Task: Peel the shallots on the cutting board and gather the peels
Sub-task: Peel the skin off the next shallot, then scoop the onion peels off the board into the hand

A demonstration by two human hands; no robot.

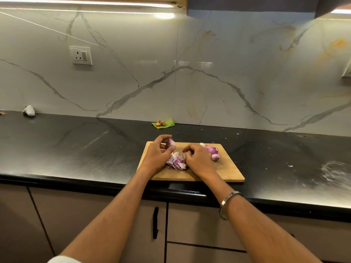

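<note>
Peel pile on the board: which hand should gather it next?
Right, probably. The right hand is free, fingers at the peel pile. The left hand is holding a shallot.

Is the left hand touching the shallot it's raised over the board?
Touching. The head view shows the left hand with its fingers curled around the shallot, thumb pressed on its front, above the cutting board.

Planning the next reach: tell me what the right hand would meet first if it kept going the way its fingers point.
The right hand points left and slightly away. It would probably first meet the peel pile, then the left hand holding a shallot; depth is uncertain.
</note>
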